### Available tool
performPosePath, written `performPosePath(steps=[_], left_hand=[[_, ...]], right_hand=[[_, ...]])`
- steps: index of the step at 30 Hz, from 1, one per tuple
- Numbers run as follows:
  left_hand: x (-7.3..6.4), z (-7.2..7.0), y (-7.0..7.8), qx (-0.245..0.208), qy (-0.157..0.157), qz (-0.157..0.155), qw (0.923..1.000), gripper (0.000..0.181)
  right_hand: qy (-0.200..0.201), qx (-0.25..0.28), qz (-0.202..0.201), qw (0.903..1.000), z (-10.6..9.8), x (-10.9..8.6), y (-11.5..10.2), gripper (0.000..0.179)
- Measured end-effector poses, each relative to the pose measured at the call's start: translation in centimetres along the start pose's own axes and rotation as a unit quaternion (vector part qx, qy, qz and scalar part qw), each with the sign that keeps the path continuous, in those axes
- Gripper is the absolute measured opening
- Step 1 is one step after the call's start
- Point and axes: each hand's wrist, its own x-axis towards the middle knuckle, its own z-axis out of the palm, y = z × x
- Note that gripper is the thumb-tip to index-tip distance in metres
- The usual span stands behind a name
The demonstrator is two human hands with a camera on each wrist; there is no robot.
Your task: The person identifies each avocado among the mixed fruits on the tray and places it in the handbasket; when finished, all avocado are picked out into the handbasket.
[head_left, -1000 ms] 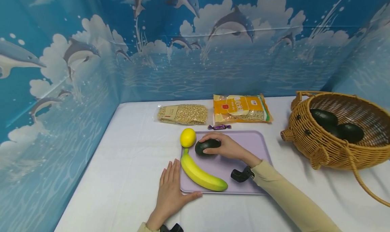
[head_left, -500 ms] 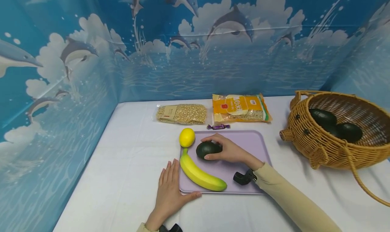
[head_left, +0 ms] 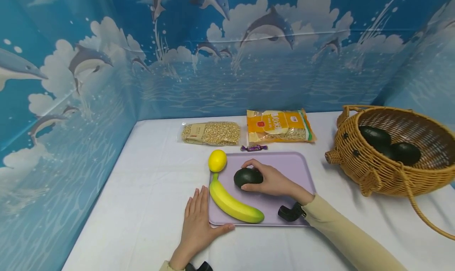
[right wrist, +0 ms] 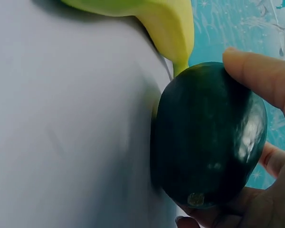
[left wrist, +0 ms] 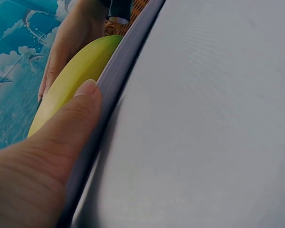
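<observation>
My right hand (head_left: 273, 181) grips a dark green avocado (head_left: 247, 177) between thumb and fingers, over the lilac tray (head_left: 289, 166). The right wrist view shows the avocado (right wrist: 209, 137) close to the tray surface; whether it touches I cannot tell. A banana (head_left: 231, 204) lies along the tray's left and front part, its stem pointing at a yellow lemon (head_left: 217, 160) in the back left corner. Beside the tray's front left corner, my left hand (head_left: 200, 223) lies with straight fingers. Its thumb (left wrist: 78, 111) rests at the tray's front rim, near the banana.
A pig-shaped wicker basket (head_left: 387, 180) with dark avocados (head_left: 406, 153) in it stands at the right, its rope handle hanging forward. Behind the tray lie a purple-wrapped candy (head_left: 254, 148), a clear bag of pale grains (head_left: 220, 133) and an orange food packet (head_left: 279, 126).
My right hand has shifted to the right and a little towards me, with the avocado in its grip. The left hand stays in place by the tray's corner.
</observation>
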Motion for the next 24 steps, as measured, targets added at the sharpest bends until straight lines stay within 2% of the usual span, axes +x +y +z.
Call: performPosePath(steps=[6, 16, 24], left_hand=[[0.0, 0.1, -0.1, -0.003, 0.010, 0.003, 0.9999, 0.124], [0.0, 0.1, -0.1, -0.002, -0.008, -0.009, 0.9999, 0.126], [0.0, 0.1, 0.0, -0.003, -0.003, -0.007, 1.0000, 0.126]], right_hand=[[0.006, -0.035, 0.021, 0.9991, -0.5, -1.2, 0.1, 0.057], [0.025, -0.060, 0.030, 0.9974, -2.0, -3.5, 0.0, 0.058], [0.068, -0.077, 0.003, 0.9947, -4.2, -5.0, -0.8, 0.056]])
